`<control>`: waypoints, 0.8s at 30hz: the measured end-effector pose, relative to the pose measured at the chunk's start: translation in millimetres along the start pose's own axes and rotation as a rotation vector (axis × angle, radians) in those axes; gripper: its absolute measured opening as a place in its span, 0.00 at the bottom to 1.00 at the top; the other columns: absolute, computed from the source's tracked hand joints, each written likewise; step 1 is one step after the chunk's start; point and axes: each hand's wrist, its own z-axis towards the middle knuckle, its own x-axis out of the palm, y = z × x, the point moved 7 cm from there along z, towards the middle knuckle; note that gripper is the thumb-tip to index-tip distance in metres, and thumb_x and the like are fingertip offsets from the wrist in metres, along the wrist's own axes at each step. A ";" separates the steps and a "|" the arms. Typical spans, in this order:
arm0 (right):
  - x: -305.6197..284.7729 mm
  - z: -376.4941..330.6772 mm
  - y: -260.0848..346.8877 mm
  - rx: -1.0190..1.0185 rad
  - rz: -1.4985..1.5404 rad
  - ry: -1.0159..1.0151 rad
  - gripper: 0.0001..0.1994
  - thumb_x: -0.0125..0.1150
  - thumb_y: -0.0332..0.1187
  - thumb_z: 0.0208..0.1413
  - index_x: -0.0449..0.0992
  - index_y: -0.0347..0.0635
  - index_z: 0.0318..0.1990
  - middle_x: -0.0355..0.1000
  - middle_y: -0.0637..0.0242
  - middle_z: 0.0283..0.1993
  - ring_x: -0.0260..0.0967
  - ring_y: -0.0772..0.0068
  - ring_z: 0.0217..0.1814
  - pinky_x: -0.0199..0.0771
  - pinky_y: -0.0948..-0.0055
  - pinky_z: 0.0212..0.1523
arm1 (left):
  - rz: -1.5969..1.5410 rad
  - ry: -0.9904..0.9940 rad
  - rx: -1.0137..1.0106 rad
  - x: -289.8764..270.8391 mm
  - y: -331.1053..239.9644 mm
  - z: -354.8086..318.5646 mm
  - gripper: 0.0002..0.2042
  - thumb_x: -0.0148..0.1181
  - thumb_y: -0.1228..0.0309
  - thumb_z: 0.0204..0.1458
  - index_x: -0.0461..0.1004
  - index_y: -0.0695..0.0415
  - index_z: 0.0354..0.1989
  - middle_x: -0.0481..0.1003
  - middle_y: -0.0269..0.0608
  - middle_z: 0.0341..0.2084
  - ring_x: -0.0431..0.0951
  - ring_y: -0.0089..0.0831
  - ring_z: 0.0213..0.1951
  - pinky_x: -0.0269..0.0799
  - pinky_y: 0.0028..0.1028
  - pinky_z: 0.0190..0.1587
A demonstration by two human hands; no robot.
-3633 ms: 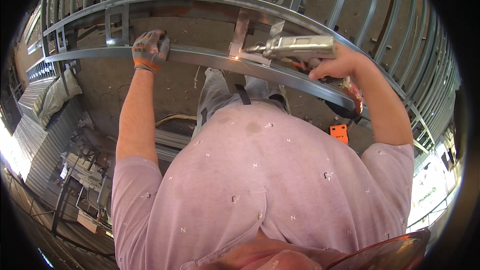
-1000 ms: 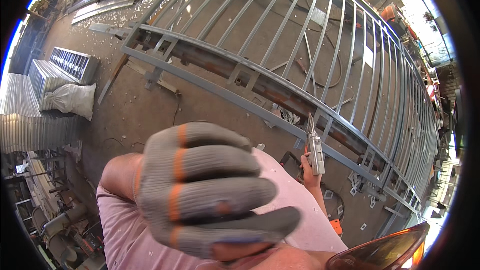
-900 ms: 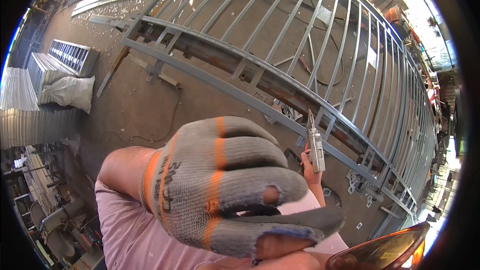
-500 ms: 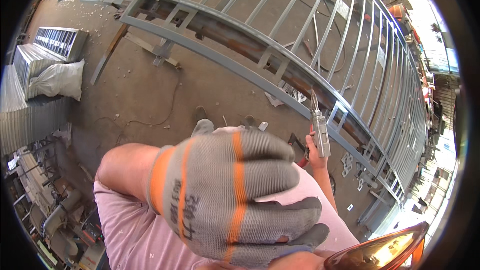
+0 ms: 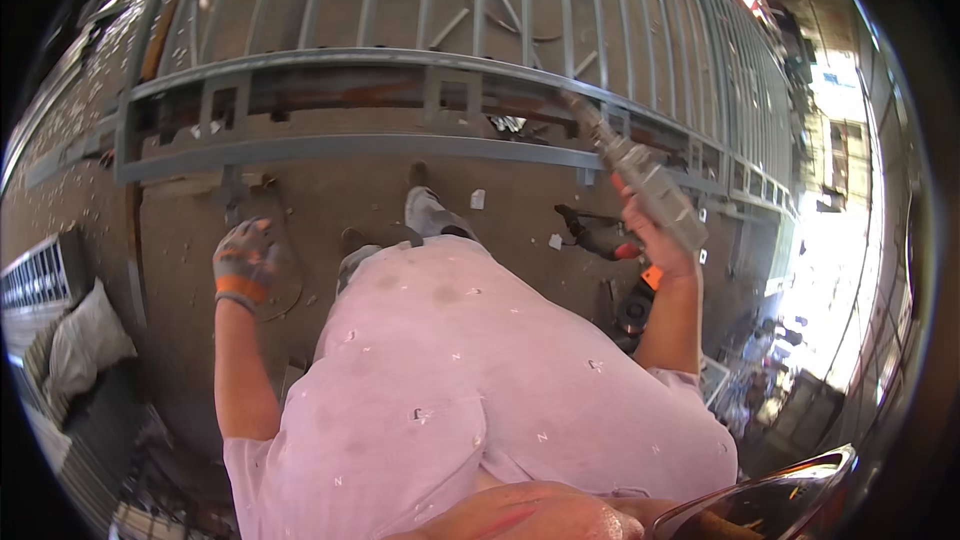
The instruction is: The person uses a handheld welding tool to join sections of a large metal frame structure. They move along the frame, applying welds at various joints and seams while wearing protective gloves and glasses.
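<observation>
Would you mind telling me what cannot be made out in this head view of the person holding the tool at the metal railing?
- Tip of the welding tool in the right hand: too small and blurred against the metal railing.
- Palm of the gloved left hand: turned away.
- Lower body: hidden by the pink shirt.
- Far right: washed out by glare.

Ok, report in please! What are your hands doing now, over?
Right hand grips grey welding tool, tip at metal gate frame. Gloved left hand hangs free, holding nothing. Nothing between tool and frame.
</observation>
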 end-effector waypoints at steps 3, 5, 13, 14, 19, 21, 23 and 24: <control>-56.5 5.2 21.2 -0.054 0.078 -0.067 0.15 0.72 0.34 0.66 0.81 0.34 0.55 0.77 0.70 0.42 0.72 0.79 0.36 0.77 0.72 0.41 | 0.032 0.061 -0.206 13.2 46.8 11.8 0.19 0.68 0.64 0.57 0.79 0.50 0.57 0.82 0.46 0.55 0.82 0.51 0.56 0.78 0.44 0.60; -78.6 20.6 82.9 -0.234 0.017 -0.055 0.16 0.70 0.30 0.67 0.80 0.32 0.59 0.77 0.70 0.43 0.71 0.82 0.36 0.74 0.78 0.36 | 0.094 0.010 -0.207 16.9 69.2 29.2 0.18 0.69 0.63 0.59 0.79 0.49 0.58 0.82 0.46 0.55 0.82 0.51 0.56 0.78 0.45 0.60; -103.0 178.8 175.0 -0.316 -0.074 0.341 0.13 0.70 0.33 0.66 0.80 0.34 0.52 0.75 0.70 0.37 0.68 0.84 0.30 0.68 0.79 0.28 | 0.115 -0.243 -0.094 25.3 44.2 139.7 0.15 0.66 0.63 0.63 0.79 0.50 0.56 0.83 0.47 0.52 0.81 0.51 0.56 0.77 0.46 0.60; -100.9 204.9 174.9 -0.293 -0.126 0.415 0.13 0.70 0.32 0.66 0.80 0.34 0.51 0.75 0.71 0.36 0.68 0.84 0.29 0.68 0.79 0.28 | 0.150 -0.276 -0.054 33.9 38.4 152.1 0.14 0.66 0.63 0.63 0.79 0.50 0.55 0.83 0.47 0.51 0.81 0.51 0.56 0.77 0.47 0.60; -59.7 310.6 125.4 -0.076 -0.141 0.664 0.12 0.73 0.32 0.63 0.81 0.35 0.48 0.74 0.73 0.31 0.67 0.84 0.26 0.70 0.78 0.26 | 0.237 -0.169 -0.054 71.9 13.4 188.7 0.12 0.67 0.65 0.60 0.81 0.54 0.49 0.81 0.49 0.48 0.79 0.53 0.55 0.76 0.47 0.58; -27.1 344.8 95.0 -0.008 -0.066 0.757 0.13 0.76 0.32 0.61 0.81 0.36 0.48 0.76 0.73 0.32 0.69 0.84 0.27 0.71 0.78 0.25 | 0.242 -0.238 -0.067 62.4 12.0 178.6 0.11 0.67 0.64 0.59 0.81 0.53 0.48 0.82 0.48 0.48 0.79 0.53 0.54 0.77 0.48 0.57; 0.7 373.2 55.6 0.105 -0.098 0.864 0.13 0.77 0.31 0.59 0.82 0.37 0.47 0.77 0.73 0.32 0.70 0.83 0.27 0.71 0.77 0.25 | 0.222 -0.246 -0.061 57.5 7.5 180.9 0.11 0.67 0.64 0.59 0.81 0.53 0.47 0.82 0.48 0.47 0.80 0.54 0.53 0.77 0.48 0.56; 14.5 379.6 39.8 0.164 -0.119 0.915 0.13 0.78 0.30 0.58 0.83 0.37 0.47 0.77 0.73 0.33 0.70 0.83 0.27 0.71 0.77 0.25 | 0.197 -0.225 -0.058 57.8 4.8 185.4 0.11 0.67 0.64 0.59 0.81 0.53 0.47 0.82 0.47 0.46 0.80 0.54 0.52 0.77 0.48 0.56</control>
